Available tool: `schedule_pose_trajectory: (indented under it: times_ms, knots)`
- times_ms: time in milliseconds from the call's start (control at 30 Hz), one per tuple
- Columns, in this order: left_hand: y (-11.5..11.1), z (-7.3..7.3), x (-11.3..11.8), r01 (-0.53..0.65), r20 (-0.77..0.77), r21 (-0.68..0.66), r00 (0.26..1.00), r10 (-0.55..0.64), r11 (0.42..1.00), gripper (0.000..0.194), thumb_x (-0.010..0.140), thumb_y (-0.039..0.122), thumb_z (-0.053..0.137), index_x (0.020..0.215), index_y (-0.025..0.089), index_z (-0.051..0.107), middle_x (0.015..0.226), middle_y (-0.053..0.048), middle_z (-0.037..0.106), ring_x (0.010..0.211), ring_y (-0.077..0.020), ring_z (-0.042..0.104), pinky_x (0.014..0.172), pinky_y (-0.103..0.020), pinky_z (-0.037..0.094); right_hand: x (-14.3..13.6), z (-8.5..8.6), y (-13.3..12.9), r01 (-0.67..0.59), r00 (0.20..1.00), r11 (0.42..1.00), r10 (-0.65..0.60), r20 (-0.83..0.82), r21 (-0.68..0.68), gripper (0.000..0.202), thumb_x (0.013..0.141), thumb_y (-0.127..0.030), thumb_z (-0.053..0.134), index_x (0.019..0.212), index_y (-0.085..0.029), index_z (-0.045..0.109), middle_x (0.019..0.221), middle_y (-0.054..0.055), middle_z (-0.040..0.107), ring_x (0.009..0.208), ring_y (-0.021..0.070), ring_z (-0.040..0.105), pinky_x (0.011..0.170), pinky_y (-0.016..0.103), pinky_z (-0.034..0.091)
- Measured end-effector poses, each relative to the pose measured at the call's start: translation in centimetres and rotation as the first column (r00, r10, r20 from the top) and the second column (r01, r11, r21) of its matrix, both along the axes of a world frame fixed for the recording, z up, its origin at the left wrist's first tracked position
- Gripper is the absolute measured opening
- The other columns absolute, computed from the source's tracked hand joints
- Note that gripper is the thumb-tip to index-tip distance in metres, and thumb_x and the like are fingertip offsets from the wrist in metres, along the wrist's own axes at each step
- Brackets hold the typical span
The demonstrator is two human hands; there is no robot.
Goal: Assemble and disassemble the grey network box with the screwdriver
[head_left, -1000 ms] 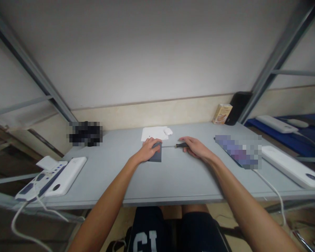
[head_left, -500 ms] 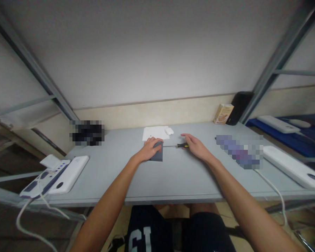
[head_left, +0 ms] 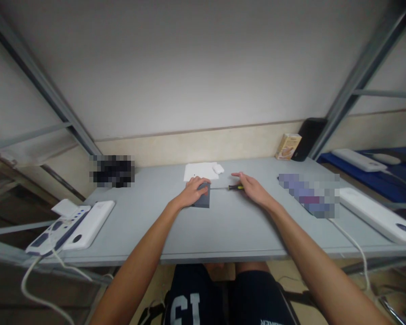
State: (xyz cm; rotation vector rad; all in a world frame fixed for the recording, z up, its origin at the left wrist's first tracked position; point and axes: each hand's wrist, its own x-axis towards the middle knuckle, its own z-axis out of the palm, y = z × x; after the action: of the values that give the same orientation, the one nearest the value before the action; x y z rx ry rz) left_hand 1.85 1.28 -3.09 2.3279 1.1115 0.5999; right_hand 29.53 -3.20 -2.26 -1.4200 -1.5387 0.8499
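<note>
A flat dark grey piece (head_left: 203,201) lies on the table, and my left hand (head_left: 191,191) is closed on its upper left part. My right hand (head_left: 253,187) grips the black and yellow handle of a screwdriver (head_left: 232,187), its index finger stretched out past the handle. The thin shaft points left and its tip meets the right edge of the dark piece. Just behind my left hand is a white sheet (head_left: 198,170), with a small white object (head_left: 218,169) on its right corner.
On the grey table (head_left: 223,234) a power strip (head_left: 59,228) and a white device (head_left: 89,225) sit at the left. A blurred-out dark item is behind them. At the right are a yellow box (head_left: 288,146), a black case (head_left: 309,139) and a long white device (head_left: 375,214) near a cable.
The legs below the table have shifted slightly. Both hands keep nearly the same place and the same hold.
</note>
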Motion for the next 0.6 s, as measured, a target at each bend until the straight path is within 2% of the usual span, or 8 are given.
schedule_pose_trajectory:
  times_ms: [67,133,233,300,400,500,600]
  knots:
    - [-0.02,0.06,-0.01,0.007,0.004,0.005,1.0,-0.007,1.0,0.027,0.095,0.028,0.05,0.118,0.028,0.064,0.101,-0.004,0.063,0.109,-0.0249,0.051,0.109,-0.042,0.034,-0.03,-0.29,0.31,0.011,0.998,0.999,-0.014,0.055,0.043,0.048,0.099,-0.046,0.041,0.12,-0.015,0.072,0.066,0.004,0.069,0.07,0.0189,0.06,0.067,0.028,0.046]
    - [-0.05,0.08,-0.02,0.013,0.009,0.009,1.0,-0.013,1.0,0.027,0.096,0.028,0.05,0.119,0.028,0.064,0.1,-0.004,0.063,0.109,-0.0247,0.052,0.109,-0.042,0.034,0.0,-0.33,0.41,-0.011,0.999,0.999,0.008,0.048,0.053,0.045,0.096,-0.044,0.048,0.12,-0.015,0.072,0.065,0.002,0.067,0.069,0.0182,0.059,0.068,0.028,0.045]
    - [-0.06,0.06,-0.01,0.012,0.014,0.01,1.0,-0.012,1.0,0.026,0.096,0.028,0.05,0.119,0.028,0.064,0.1,-0.004,0.063,0.108,-0.025,0.051,0.107,-0.041,0.035,0.05,0.09,0.11,-0.026,0.998,0.999,0.027,-0.063,0.026,0.051,0.085,-0.042,0.065,0.128,-0.016,0.066,0.075,0.001,0.07,0.064,0.0149,0.056,0.063,0.025,0.043]
    - [-0.04,0.02,0.01,0.004,0.016,0.006,1.0,-0.004,1.0,0.026,0.096,0.028,0.051,0.118,0.027,0.064,0.101,-0.004,0.063,0.109,-0.0253,0.051,0.107,-0.041,0.035,0.04,0.42,-0.21,-0.048,0.988,0.999,0.047,-0.15,-0.005,0.059,0.078,-0.04,0.074,0.133,-0.018,0.062,0.089,0.003,0.074,0.067,0.0141,0.058,0.062,0.024,0.043]
    - [0.01,-0.03,0.04,0.006,0.021,0.001,1.0,-0.006,1.0,0.026,0.096,0.028,0.051,0.118,0.027,0.064,0.102,-0.004,0.064,0.11,-0.0253,0.051,0.107,-0.041,0.034,-0.05,0.51,-0.4,-0.079,0.986,0.997,0.076,-0.149,-0.015,0.058,0.077,-0.039,0.075,0.131,-0.02,0.063,0.103,0.007,0.075,0.075,0.0159,0.062,0.065,0.025,0.046]
    - [0.06,-0.01,-0.01,0.014,0.029,0.009,0.999,-0.014,1.0,0.025,0.095,0.028,0.052,0.117,0.027,0.065,0.1,-0.004,0.065,0.109,-0.0252,0.051,0.107,-0.041,0.034,-0.13,0.12,-0.11,-0.013,1.0,1.0,0.013,0.005,0.028,0.046,0.091,-0.049,0.059,0.124,-0.018,0.067,0.086,0.007,0.074,0.075,0.0183,0.062,0.07,0.029,0.047]
    - [0.11,0.04,-0.1,0.021,0.031,0.007,0.999,-0.021,1.0,0.025,0.095,0.026,0.052,0.117,0.026,0.064,0.098,-0.003,0.065,0.11,-0.025,0.051,0.108,-0.041,0.033,-0.04,-0.12,0.23,-0.008,0.996,1.0,0.009,0.088,-0.008,0.053,0.099,-0.052,0.039,0.121,-0.015,0.07,0.061,0.003,0.063,0.066,0.0186,0.058,0.065,0.03,0.044]
